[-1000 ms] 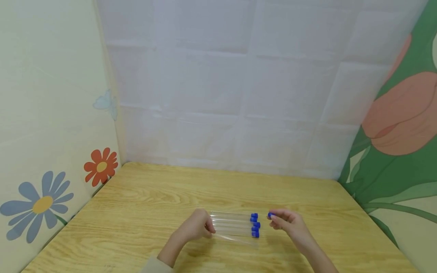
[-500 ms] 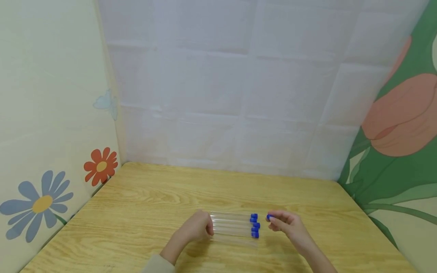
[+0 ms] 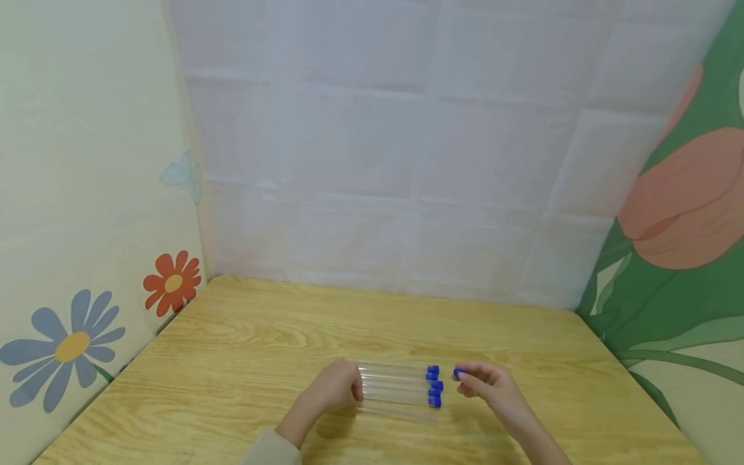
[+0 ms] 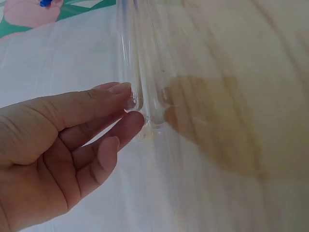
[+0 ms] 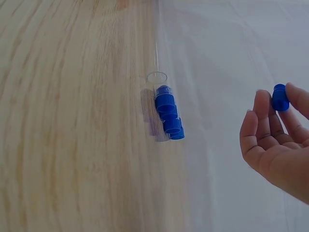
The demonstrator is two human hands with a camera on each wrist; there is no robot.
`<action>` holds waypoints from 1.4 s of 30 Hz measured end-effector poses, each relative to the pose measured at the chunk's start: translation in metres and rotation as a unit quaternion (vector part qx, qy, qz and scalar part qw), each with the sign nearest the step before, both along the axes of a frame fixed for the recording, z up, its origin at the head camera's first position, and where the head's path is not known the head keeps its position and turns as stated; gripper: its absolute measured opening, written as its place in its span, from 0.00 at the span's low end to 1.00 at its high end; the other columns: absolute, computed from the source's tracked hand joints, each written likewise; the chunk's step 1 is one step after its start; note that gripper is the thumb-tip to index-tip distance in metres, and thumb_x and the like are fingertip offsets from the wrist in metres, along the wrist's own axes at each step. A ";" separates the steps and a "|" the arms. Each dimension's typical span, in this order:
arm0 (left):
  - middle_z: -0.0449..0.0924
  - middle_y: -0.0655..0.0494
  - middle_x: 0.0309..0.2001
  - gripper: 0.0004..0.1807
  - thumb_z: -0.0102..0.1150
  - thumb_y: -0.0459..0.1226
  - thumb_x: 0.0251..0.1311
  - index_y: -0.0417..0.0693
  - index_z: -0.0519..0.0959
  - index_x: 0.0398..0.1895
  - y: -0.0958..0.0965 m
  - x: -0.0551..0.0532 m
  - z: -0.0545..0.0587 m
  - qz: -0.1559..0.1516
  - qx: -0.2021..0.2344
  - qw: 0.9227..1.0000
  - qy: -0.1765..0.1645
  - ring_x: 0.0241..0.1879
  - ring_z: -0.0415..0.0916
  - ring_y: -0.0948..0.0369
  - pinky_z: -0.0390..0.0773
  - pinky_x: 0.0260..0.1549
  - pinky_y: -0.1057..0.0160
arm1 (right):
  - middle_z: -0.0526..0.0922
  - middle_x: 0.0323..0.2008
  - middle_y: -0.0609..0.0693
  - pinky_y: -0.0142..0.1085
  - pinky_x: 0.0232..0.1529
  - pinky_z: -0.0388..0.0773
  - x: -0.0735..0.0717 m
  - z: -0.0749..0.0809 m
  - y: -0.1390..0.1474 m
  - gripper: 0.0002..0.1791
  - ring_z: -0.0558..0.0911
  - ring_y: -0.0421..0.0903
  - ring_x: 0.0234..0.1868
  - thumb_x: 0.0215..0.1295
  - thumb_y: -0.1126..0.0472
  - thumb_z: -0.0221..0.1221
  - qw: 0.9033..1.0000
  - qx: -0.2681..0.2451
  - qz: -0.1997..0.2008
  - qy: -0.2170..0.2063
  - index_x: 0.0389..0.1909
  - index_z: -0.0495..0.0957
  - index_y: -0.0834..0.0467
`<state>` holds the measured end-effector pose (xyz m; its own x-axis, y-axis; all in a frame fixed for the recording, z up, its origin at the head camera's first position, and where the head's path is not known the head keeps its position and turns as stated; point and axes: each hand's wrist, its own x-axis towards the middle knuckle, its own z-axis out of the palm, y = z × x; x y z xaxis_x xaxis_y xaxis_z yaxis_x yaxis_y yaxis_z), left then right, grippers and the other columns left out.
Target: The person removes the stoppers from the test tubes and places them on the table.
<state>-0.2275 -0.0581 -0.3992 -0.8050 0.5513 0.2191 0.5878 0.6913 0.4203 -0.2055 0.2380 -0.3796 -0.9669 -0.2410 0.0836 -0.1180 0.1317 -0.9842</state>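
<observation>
Several clear test tubes [image 3: 395, 382] lie side by side on the wooden table, their blue caps [image 3: 434, 385] pointing right. Nearest the person lies an uncapped test tube [image 3: 401, 411]; its round mouth [image 5: 157, 77] shows in the right wrist view. My left hand [image 3: 337, 385] is at the tubes' rounded ends, and in the left wrist view its thumb and fingers [image 4: 129, 121] pinch around a tube end. To the right of the capped row, my right hand [image 3: 488, 384] holds a loose blue cap [image 5: 280, 98] between thumb and fingertips, apart from the tubes.
The wood-grain table [image 3: 261, 323] runs back to a creased white sheet [image 3: 372, 161]. A flower-printed panel [image 3: 87, 194] stands on the left, and a green one with pink tulips [image 3: 668, 290] on the right.
The uncapped tube's left end, earlier angled at my left fingers, now lies in line with the row. My right hand has shifted slightly left and toward the person with the cap.
</observation>
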 end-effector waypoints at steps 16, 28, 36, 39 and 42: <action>0.71 0.66 0.12 0.13 0.65 0.19 0.23 0.45 0.78 0.10 0.001 -0.001 -0.003 -0.004 0.020 0.999 -0.046 0.16 0.64 0.71 0.68 0.17 0.74 | 0.80 0.32 0.45 0.31 0.33 0.75 0.001 -0.002 0.000 0.08 0.77 0.39 0.31 0.55 0.69 0.57 1.000 0.018 -0.003 0.016 0.37 0.78 0.64; 0.71 0.64 0.15 0.12 0.65 0.21 0.27 0.46 0.78 0.12 0.000 -0.001 -0.002 0.003 0.017 0.999 -0.046 0.18 0.65 0.70 0.69 0.18 0.73 | 0.79 0.30 0.47 0.34 0.36 0.77 0.001 -0.005 0.000 0.07 0.79 0.40 0.31 0.53 0.71 0.59 0.999 -0.024 0.021 -0.011 0.34 0.76 0.65; 0.70 0.65 0.15 0.11 0.61 0.21 0.31 0.45 0.77 0.11 -0.004 0.000 0.002 0.008 0.025 0.999 -0.044 0.17 0.64 0.70 0.68 0.17 0.73 | 0.78 0.35 0.51 0.33 0.37 0.76 0.000 -0.011 0.001 0.19 0.78 0.39 0.34 0.56 0.69 0.57 0.999 0.014 0.050 -0.002 0.45 0.68 0.79; 0.69 0.65 0.14 0.11 0.59 0.21 0.30 0.45 0.76 0.10 -0.006 -0.001 0.003 0.005 0.035 0.998 -0.044 0.16 0.63 0.70 0.68 0.16 0.73 | 0.79 0.36 0.53 0.32 0.36 0.76 -0.001 -0.014 0.002 0.20 0.77 0.39 0.34 0.56 0.71 0.56 0.997 0.035 0.061 0.016 0.45 0.65 0.82; 0.70 0.65 0.15 0.10 0.60 0.21 0.29 0.44 0.76 0.11 -0.007 -0.003 0.004 0.001 0.048 0.997 -0.052 0.17 0.64 0.70 0.69 0.17 0.73 | 0.79 0.35 0.57 0.31 0.35 0.76 -0.001 -0.017 0.002 0.18 0.77 0.39 0.33 0.55 0.72 0.57 0.996 0.062 0.063 0.028 0.42 0.67 0.82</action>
